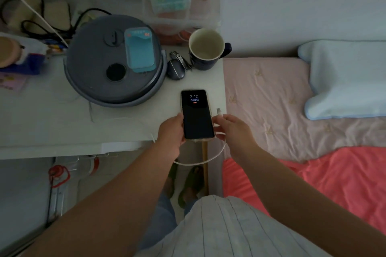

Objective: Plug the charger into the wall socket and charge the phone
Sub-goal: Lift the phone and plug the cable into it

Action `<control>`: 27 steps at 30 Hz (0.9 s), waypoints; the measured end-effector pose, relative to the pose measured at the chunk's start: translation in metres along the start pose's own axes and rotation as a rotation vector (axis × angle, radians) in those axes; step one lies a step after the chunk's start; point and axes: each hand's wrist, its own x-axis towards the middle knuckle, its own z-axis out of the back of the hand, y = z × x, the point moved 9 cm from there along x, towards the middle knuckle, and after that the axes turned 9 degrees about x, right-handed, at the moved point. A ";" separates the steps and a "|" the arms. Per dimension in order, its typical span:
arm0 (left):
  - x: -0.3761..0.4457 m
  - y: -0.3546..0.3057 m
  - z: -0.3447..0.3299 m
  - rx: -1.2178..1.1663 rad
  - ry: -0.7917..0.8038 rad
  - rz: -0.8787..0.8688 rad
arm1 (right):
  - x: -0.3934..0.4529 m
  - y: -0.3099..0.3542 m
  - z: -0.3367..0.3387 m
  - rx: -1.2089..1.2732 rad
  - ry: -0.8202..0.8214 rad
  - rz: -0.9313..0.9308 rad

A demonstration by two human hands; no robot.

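A black phone (pixel 197 113) with its screen lit and showing 2:10 is held over the front right corner of the white table (pixel 52 123). My left hand (pixel 172 131) grips the phone's lower left edge. My right hand (pixel 231 129) pinches a white charging cable (pixel 200 161) just right of the phone, with the plug tip (pixel 218 111) sticking up free beside the phone. The cable loops down below the table edge between my arms. No wall socket or charger brick is in view.
A round grey appliance (pixel 108 64) with a blue case (pixel 140 49) on top fills the table's middle. A dark mug (pixel 206 49), a grey mouse (pixel 176 69) and nail clippers stand behind the phone. A bed with a pink sheet (pixel 269 98), a blue pillow (pixel 344 77) and a red blanket (pixel 334 177) lies to the right.
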 end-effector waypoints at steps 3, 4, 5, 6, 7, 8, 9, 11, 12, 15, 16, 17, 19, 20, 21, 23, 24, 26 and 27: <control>-0.016 -0.008 0.001 -0.068 0.073 -0.076 | -0.022 0.006 -0.001 -0.009 -0.005 0.025; -0.024 -0.012 0.000 -0.095 0.103 -0.107 | -0.030 0.008 -0.001 -0.010 -0.009 0.033; -0.035 -0.019 0.000 -0.126 0.134 -0.142 | -0.039 0.013 -0.002 -0.005 -0.009 0.045; -0.046 -0.027 -0.002 -0.155 0.178 -0.174 | -0.047 0.017 -0.003 0.005 -0.009 0.059; -0.058 -0.036 -0.005 -0.172 0.239 -0.202 | -0.055 0.022 -0.004 0.023 -0.007 0.073; -0.071 -0.044 -0.010 -0.170 0.316 -0.227 | -0.065 0.028 -0.005 0.040 -0.006 0.091; -0.083 -0.053 -0.015 -0.151 0.391 -0.249 | -0.074 0.035 -0.007 0.062 -0.006 0.114; -0.104 -0.068 -0.020 -0.132 0.520 -0.269 | -0.090 0.051 -0.008 0.107 -0.010 0.164; -0.113 -0.075 -0.021 -0.142 0.571 -0.258 | -0.098 0.060 -0.008 0.118 -0.013 0.189; -0.135 -0.090 -0.019 -0.200 0.669 -0.209 | -0.121 0.086 -0.009 0.092 -0.014 0.268; -0.143 -0.095 -0.017 -0.226 0.698 -0.200 | -0.127 0.094 -0.010 0.073 -0.009 0.290; -0.150 -0.100 -0.015 -0.254 0.730 -0.195 | -0.135 0.102 -0.011 0.052 -0.004 0.313; -0.165 -0.110 -0.014 -0.330 0.789 -0.199 | -0.150 0.117 -0.013 0.000 -0.006 0.367; -0.171 -0.116 -0.014 -0.382 0.805 -0.210 | -0.157 0.124 -0.013 -0.031 -0.023 0.396; -0.176 -0.121 -0.013 -0.436 0.813 -0.229 | -0.164 0.129 -0.013 -0.060 -0.051 0.423; -0.181 -0.133 -0.014 -0.535 0.827 -0.278 | -0.177 0.134 -0.015 -0.075 -0.107 0.455; -0.184 -0.139 -0.015 -0.587 0.837 -0.294 | -0.182 0.133 -0.018 -0.068 -0.111 0.449; -0.188 -0.149 -0.018 -0.667 0.847 -0.313 | -0.188 0.129 -0.030 -0.064 -0.057 0.408; -0.189 -0.153 -0.019 -0.689 0.839 -0.323 | -0.190 0.126 -0.037 -0.065 -0.022 0.380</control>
